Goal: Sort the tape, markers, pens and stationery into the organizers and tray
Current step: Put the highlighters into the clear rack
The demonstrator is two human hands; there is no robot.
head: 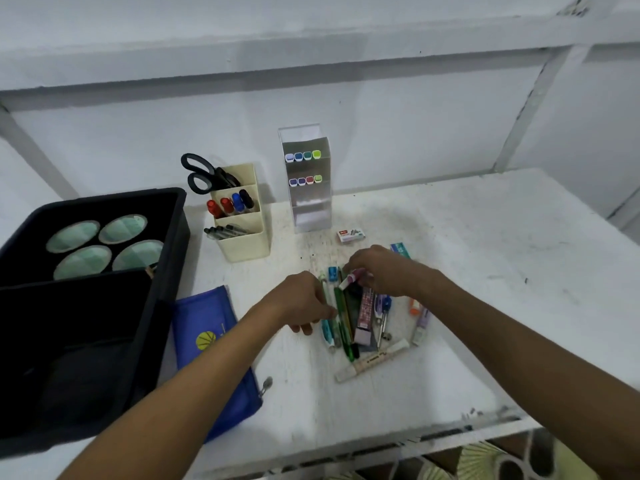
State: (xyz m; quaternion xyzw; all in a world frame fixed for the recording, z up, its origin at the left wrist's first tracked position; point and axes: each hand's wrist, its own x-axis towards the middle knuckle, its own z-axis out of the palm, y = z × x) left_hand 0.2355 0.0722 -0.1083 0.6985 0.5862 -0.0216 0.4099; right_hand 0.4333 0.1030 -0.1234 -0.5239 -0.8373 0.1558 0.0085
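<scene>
My right hand [377, 268] pinches a small pink-capped highlighter [351, 278] between thumb and fingertips, just above the heap of pens [346, 320] at the frame's centre. My left hand [304, 301] is curled at the heap's left edge, fingers touching a green pen [341, 310]; whether it has closed on anything I cannot tell.

The risks as I judge them: my grip on the highlighter is only at its end, so it may twist out and drop back among the pens. Dragging my left fingers could roll the loose pens across the white bench [450, 271] toward its near edge. The clear highlighter rack [306, 188], upper centre, looks tall and narrow; a careless push into a slot could tip it. The cream organizer [244, 233] beside it already holds markers [230, 204].
</scene>
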